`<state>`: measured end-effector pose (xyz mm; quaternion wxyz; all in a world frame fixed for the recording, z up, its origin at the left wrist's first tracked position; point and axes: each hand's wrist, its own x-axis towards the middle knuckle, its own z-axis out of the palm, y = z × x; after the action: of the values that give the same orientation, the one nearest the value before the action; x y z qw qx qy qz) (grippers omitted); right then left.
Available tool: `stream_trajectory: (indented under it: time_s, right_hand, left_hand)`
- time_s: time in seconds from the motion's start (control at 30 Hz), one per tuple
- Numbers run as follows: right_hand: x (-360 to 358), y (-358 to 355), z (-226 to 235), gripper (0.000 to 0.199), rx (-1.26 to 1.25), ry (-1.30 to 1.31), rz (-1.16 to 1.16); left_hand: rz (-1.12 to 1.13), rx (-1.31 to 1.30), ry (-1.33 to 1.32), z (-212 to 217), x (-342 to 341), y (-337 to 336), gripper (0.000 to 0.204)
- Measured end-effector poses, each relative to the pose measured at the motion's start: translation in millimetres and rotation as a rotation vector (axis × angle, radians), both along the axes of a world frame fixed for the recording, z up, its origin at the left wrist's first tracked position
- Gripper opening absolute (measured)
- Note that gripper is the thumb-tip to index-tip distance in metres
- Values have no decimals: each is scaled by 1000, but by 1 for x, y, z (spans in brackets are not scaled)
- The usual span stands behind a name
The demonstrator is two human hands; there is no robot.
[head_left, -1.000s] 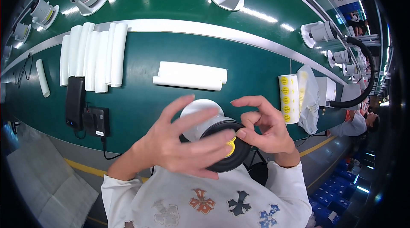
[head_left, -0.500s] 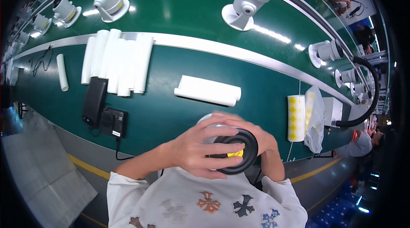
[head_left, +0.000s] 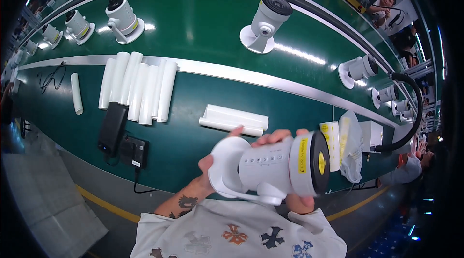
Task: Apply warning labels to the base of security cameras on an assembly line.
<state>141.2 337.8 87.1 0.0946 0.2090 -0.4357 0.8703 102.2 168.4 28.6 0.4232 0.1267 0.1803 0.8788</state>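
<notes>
A white cylindrical projector (head_left: 263, 166) with a round base and a swivel bracket is held sideways in front of my chest. Its black front end (head_left: 319, 161) points right and carries a round yellow sticker. A yellow label runs around the barrel, and a row of small buttons shows on its side. My left hand (head_left: 206, 168) grips the round base (head_left: 224, 154) at the left, partly hidden behind it. My right hand (head_left: 299, 204) supports the barrel near the front end, fingertips showing over the top edge and the palm below.
Beyond the projector a rolled white sheet (head_left: 234, 119) lies on the green table. Several white rolls (head_left: 137, 86) lie left, near a black power bank (head_left: 112, 127) and a black box (head_left: 134, 150). A sticker roll (head_left: 330, 137) and plastic bag (head_left: 351, 147) lie right. Similar projectors (head_left: 263, 23) stand behind.
The projector has swung from front end facing up to lying sideways, front end right. My left hand has gone from over the black end to the base.
</notes>
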Motion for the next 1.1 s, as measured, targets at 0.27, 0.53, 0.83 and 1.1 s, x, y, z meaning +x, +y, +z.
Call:
stream_trajectory:
  time_s: [0.27, 0.53, 0.83, 1.1]
  right_hand:
    - [5, 7, 29, 78, 59, -17, 261]
    - [-41, 43, 56, 64, 898, -765, 771]
    - [-61, 53, 64, 78, 1360, -778, 472]
    - [-72, 95, 118, 65, 1143, -328, -414]
  left_hand:
    - [-285, -123, -171, 14, -18, -18, 101]
    - [-327, -496, 406, 59, -55, -38, 73]
    - [-132, -548, 471, 47, -68, -22, 74]
    - [231, -439, 259, 42, -117, 30, 77]
